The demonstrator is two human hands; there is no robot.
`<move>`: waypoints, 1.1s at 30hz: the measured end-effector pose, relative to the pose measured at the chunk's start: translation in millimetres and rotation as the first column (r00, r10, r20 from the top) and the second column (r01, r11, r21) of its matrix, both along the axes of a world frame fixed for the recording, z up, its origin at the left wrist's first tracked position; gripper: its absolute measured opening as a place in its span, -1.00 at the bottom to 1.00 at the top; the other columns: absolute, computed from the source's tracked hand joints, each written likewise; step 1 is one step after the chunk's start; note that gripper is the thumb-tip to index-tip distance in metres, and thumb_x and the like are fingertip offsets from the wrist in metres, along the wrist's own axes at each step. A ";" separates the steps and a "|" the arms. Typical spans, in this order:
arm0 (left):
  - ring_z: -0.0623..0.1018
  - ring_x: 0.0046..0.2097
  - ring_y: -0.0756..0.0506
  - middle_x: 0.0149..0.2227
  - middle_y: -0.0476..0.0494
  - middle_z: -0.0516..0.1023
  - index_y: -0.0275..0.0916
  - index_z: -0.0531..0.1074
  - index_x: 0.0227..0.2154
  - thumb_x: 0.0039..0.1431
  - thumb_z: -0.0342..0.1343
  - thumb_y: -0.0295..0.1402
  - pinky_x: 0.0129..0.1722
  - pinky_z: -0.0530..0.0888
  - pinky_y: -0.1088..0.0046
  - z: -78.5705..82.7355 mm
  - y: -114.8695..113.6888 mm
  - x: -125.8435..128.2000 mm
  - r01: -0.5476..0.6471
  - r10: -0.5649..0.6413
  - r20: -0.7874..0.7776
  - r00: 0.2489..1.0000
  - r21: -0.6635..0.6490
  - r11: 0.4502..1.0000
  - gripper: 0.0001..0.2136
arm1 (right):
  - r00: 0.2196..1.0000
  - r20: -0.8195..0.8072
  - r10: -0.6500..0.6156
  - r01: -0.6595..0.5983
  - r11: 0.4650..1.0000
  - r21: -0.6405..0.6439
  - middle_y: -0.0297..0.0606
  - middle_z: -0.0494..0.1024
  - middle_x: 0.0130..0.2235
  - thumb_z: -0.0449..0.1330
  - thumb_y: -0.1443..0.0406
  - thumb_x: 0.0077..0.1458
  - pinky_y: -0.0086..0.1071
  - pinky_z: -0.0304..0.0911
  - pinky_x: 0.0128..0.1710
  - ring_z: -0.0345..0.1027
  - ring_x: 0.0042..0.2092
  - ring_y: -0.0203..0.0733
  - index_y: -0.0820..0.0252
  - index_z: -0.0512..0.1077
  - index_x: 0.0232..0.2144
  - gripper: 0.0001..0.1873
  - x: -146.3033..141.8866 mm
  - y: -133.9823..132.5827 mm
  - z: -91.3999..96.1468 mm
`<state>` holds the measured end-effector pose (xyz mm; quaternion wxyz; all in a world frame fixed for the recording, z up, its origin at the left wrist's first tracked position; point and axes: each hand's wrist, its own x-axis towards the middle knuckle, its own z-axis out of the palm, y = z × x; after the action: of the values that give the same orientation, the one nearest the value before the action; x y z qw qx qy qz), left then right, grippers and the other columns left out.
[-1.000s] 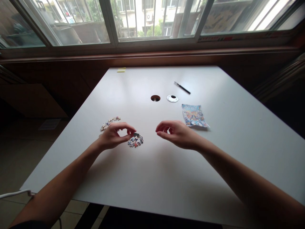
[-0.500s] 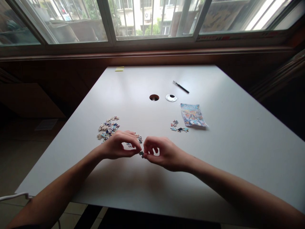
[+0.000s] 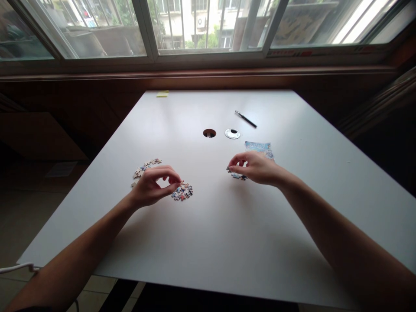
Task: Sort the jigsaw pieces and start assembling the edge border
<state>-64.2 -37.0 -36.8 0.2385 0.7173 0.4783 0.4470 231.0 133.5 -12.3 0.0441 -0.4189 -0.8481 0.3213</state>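
Right hand (image 3: 255,167) pinches one puzzle piece (image 3: 229,170); left hand (image 3: 152,185), cannot tell. Small group (image 3: 238,176) lies apart; two piles (image 3: 182,192) remain loose.

small jigsaw piece (image 3: 229,169), pinched near light-blue pieces (image 3: 238,176), loose multicoloured pile (image 3: 183,193), spread cluster (image 3: 139,172) farther left

We note: smooth, faintly glossy tabletop (image 3: 208,242); right of its hole (image 3: 209,133), a shiny, metallic-looking ring (image 3: 232,136); nearer us, left of it, matt cardboard-looking puzzle pieces (image 3: 182,193).
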 end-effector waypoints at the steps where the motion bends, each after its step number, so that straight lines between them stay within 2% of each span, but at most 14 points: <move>1: 0.51 -0.38 -0.07 -0.41 -0.15 0.58 -0.21 0.57 -0.35 0.16 0.26 -0.41 -0.35 0.45 0.34 0.0 0.0 -0.3 0.000 0.000 -0.003 1.000 -0.003 1.000 -0.99 | 1.000 0.024 0.003 -0.003 1.000 0.010 -0.28 0.59 -0.40 0.18 0.14 0.13 -0.39 0.26 -0.41 0.42 -0.42 -0.25 0.13 0.58 -0.31 -0.76 -0.5 -0.4 -1.3; 7: 0.51 -0.38 -0.07 -0.42 -0.15 0.58 -0.21 0.57 -0.36 0.16 0.26 -0.39 -0.34 0.45 0.33 0.7 0.8 -2.2 -0.016 0.016 -0.001 1.000 -0.008 1.000 -0.98 | 0.994 0.097 0.046 -0.058 0.990 0.132 -0.21 0.60 -0.20 0.22 0.20 0.09 -0.34 0.30 -0.19 0.46 -0.19 -0.13 0.11 0.63 -0.39 -0.80 -5.5 -2.3 -12.7; 13: 0.49 -0.39 -0.06 -0.41 -0.13 0.57 -0.21 0.56 -0.35 0.15 0.25 -0.44 -0.36 0.42 0.34 1.8 0.2 0.1 -0.019 0.019 -0.001 1.000 0.016 1.000 -0.98 | 0.992 0.122 0.036 -0.072 0.951 0.302 -0.17 0.53 -0.18 0.22 0.20 0.12 -0.19 0.19 0.04 0.36 -0.06 -0.01 0.09 0.63 -0.36 -0.80 -6.5 1.5 -26.6; 15: 0.49 -0.37 -0.06 -0.41 -0.12 0.56 -0.22 0.56 -0.36 0.14 0.25 -0.44 -0.34 0.42 0.34 2.2 0.3 0.6 -0.058 0.058 -0.004 0.998 0.022 0.998 -0.98 | 0.991 0.128 0.034 -0.076 0.939 0.336 -0.15 0.52 -0.18 0.20 0.19 0.13 -0.17 0.16 0.05 0.33 -0.05 0.00 0.10 0.62 -0.35 -0.80 -5.4 3.9 -30.5; 17: 0.50 -0.34 -0.07 -0.40 -0.11 0.56 -0.22 0.56 -0.36 0.15 0.24 -0.41 -0.30 0.42 0.33 3.1 1.2 -1.8 -0.168 0.168 -0.011 0.986 0.036 0.985 -0.98 | 0.990 0.135 0.041 -0.087 0.931 0.354 -0.14 0.51 -0.19 0.20 0.19 0.14 -0.16 0.15 0.05 0.32 -0.05 0.00 0.13 0.60 -0.34 -0.79 -4.1 5.8 -32.5; 19: 0.50 -0.31 -0.08 -0.38 -0.09 0.57 -0.22 0.55 -0.35 0.16 0.23 -0.36 -0.25 0.42 0.33 4.8 3.0 -8.6 -0.353 0.355 -0.026 0.934 0.059 0.934 -0.95 | 0.988 0.144 0.053 -0.103 0.926 0.363 -0.14 0.51 -0.20 0.19 0.19 0.15 -0.16 0.14 0.05 0.32 -0.07 -0.01 0.15 0.59 -0.34 -0.79 -3.0 6.5 -32.4; 22: 0.48 -0.31 -0.08 -0.34 -0.07 0.59 -0.20 0.56 -0.32 0.17 0.19 -0.30 -0.26 0.40 0.35 7.5 6.7 -26.3 -0.623 0.627 -0.087 0.774 0.077 0.779 -0.89 | 0.985 0.162 0.059 -0.117 0.918 0.378 -0.12 0.50 -0.21 0.17 0.21 0.17 -0.18 0.14 0.03 0.31 -0.07 -0.01 0.17 0.57 -0.34 -0.79 -2.1 5.7 -29.7; 24: 0.49 -0.28 -0.10 -0.28 -0.07 0.61 -0.18 0.57 -0.31 0.16 0.16 -0.29 -0.25 0.40 0.35 8.1 9.0 -38.9 -0.699 0.698 -0.194 0.690 0.075 0.712 -0.87 | 0.983 0.178 0.044 -0.112 0.912 0.395 -0.11 0.50 -0.20 0.16 0.21 0.19 -0.18 0.15 0.01 0.30 -0.07 -0.01 0.17 0.56 -0.33 -0.78 -1.8 4.4 -28.0; 26: 0.49 -0.23 -0.14 -0.25 -0.07 0.62 -0.17 0.58 -0.31 0.15 0.14 -0.29 -0.18 0.42 0.31 7.1 10.7 -48.2 -0.709 0.695 -0.317 0.645 0.091 0.699 -0.86 | 0.980 0.197 0.019 -0.101 0.905 0.414 -0.11 0.50 -0.20 0.13 0.22 0.21 -0.19 0.16 -0.02 0.29 -0.08 0.00 0.18 0.55 -0.32 -0.78 -1.7 3.2 -27.0; 33: 0.44 0.00 -0.27 -0.17 -0.12 0.62 -0.15 0.62 -0.31 0.17 0.12 -0.24 0.06 0.31 0.15 0.3 11.8 -55.0 -0.655 0.563 -0.587 0.582 0.072 0.752 -0.81 | 0.964 0.263 -0.024 -0.119 0.850 0.513 -0.11 0.51 -0.22 0.09 0.17 0.28 -0.22 0.16 -0.14 0.27 -0.14 0.00 0.17 0.55 -0.30 -0.72 -2.0 1.7 -29.0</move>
<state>-119.2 -25.2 -36.6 -0.0315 0.5876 0.7765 0.2254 229.0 135.2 -41.2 0.0370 -0.4083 -0.9118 0.0213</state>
